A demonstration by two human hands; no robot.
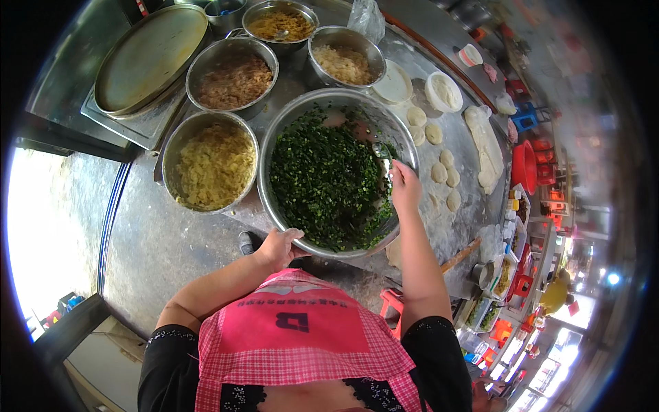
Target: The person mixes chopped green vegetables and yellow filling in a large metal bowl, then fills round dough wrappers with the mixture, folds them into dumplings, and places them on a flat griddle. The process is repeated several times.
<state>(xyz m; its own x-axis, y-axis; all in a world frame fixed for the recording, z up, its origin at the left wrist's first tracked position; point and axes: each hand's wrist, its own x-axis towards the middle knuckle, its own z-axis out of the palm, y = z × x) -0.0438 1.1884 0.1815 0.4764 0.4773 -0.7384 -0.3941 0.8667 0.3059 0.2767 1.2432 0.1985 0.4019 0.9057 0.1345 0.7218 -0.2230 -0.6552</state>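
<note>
A large stainless steel bowl [399, 135] stands before me, filled with chopped dark green chives or similar greens [329, 175]. My left hand [280, 246] grips its near rim, thumb on top. In my right hand [405, 184] is a metal spoon [382, 152], held inside the bowl at its right wall, against the edge of the greens. Part of the spoon's handle is hidden by my fingers. At the bowl's far side some bare metal shows, with a pinkish reflection.
Around the bowl stand a pot of yellowish filling [213, 172], a pot of brown filling [237, 80] and a pot of pale shreds [347, 62]. Rightward on the floured table are several dough rounds [438, 172], a long dough piece [485, 149] and a rolling pin [461, 256]. A round griddle [152, 59] sits far left.
</note>
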